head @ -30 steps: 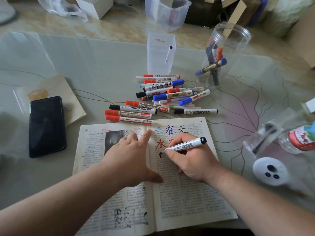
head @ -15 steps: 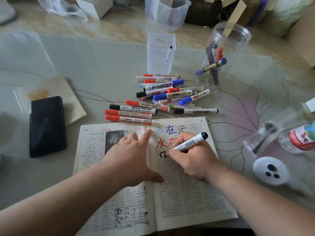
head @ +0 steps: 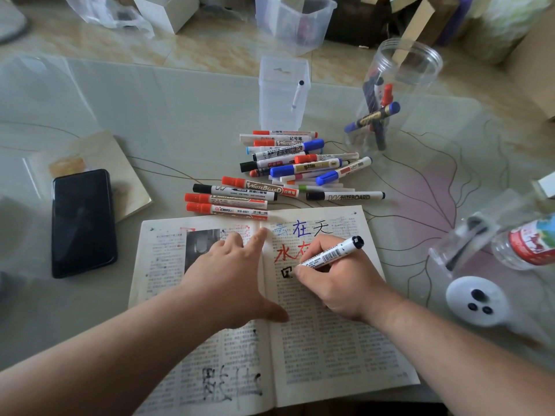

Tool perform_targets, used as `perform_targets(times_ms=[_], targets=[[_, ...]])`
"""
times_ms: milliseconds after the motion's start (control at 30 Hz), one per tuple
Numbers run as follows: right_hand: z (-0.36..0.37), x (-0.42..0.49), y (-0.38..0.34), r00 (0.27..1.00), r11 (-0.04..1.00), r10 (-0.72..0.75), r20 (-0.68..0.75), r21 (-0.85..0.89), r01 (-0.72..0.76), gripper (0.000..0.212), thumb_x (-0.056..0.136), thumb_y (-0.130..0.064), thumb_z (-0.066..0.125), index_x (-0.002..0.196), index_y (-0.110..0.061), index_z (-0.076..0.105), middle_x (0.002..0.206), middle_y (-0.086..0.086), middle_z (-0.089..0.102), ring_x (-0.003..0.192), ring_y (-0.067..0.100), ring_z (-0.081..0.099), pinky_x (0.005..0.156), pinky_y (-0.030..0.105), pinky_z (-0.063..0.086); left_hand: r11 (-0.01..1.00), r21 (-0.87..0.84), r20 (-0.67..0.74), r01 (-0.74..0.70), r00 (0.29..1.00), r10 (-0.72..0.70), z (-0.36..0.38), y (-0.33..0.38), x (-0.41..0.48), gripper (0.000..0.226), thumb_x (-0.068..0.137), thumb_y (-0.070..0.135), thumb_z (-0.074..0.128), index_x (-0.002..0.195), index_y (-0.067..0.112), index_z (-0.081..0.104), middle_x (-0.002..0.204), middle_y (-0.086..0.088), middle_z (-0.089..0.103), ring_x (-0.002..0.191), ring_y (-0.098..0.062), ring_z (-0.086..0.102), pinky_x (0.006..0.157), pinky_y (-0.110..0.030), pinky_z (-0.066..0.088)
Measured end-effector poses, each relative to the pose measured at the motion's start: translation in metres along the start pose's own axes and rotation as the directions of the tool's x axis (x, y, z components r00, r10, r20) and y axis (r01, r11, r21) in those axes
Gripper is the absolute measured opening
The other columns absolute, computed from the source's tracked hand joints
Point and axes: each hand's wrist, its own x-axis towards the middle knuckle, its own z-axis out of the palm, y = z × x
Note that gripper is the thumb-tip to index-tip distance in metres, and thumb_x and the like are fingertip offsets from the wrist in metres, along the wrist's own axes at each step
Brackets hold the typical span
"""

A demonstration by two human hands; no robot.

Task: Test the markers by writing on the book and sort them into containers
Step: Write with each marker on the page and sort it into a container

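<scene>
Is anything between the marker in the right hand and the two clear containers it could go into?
Only the heap of loose markers lies between the book and the square tub and round jar. Lifted over it, the held marker meets nothing visible; both tops look open.

Only two forearms and the hands show: the left hand (head: pixel 228 274) and the right hand (head: pixel 339 285). Both arms are bare from wrist to the picture's lower edge.

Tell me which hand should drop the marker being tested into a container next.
Probably the right hand: it grips the white black-ended marker, and the clear round plastic jar stands on its side. The left hand lies flat, pressing the open printed book.
</scene>
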Motion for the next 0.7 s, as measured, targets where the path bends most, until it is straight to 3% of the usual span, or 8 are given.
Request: perform_targets(times_ms=[167, 333, 700], targets=[[-0.0020, 0.0012, 0.0026, 0.999, 0.996, 0.033, -0.005, 0.086, -0.032, 0.021, 0.086, -0.005, 0.074, 0.074, -0.015, 0.059, 0.050, -0.014, 0.055, 0.042, 0.003, 0.048, 0.046, 0.016, 0.037, 1.000, -0.001, -0.002, -0.003, 1.000, 0.003, -0.0001, -0.0004, -0.0008, 0.140, 0.050, 0.088, 0.071, 0.155, 0.039, -0.007, 0.140, 0.003, 0.039, 0.133, -0.021, 0.040, 0.105, -0.038, 0.043], [-0.0018, 0.0003, 0.0024, 1.000, 0.999, -0.016, 0.005, 0.033, 0.016, 0.015, 0.089, -0.013, 0.076, 0.083, -0.012, 0.062, 0.052, -0.017, 0.059, 0.043, 0.003, 0.054, 0.046, 0.012, 0.037, 1.000, 0.005, -0.001, -0.002, 1.000, 0.002, -0.0001, -0.0002, 0.0003, 0.141, 0.050, 0.088, 0.071, 0.156, 0.038, -0.007, 0.139, 0.002, 0.039, 0.134, -0.021, 0.040, 0.106, -0.037, 0.043], [-0.0017, -0.0012, -0.0010, 1.000, 1.000, -0.012, -0.001, 0.026, 0.012, 0.015, 0.088, -0.013, 0.076, 0.082, -0.011, 0.063, 0.057, -0.011, 0.059, 0.044, 0.005, 0.053, 0.046, 0.015, 0.039, 1.000, 0.006, 0.008, 0.003, 1.000, -0.003, -0.0011, 0.0016, -0.0002, 0.141, 0.051, 0.087, 0.072, 0.156, 0.038, -0.008, 0.143, 0.002, 0.038, 0.135, -0.020, 0.038, 0.107, -0.037, 0.042]])
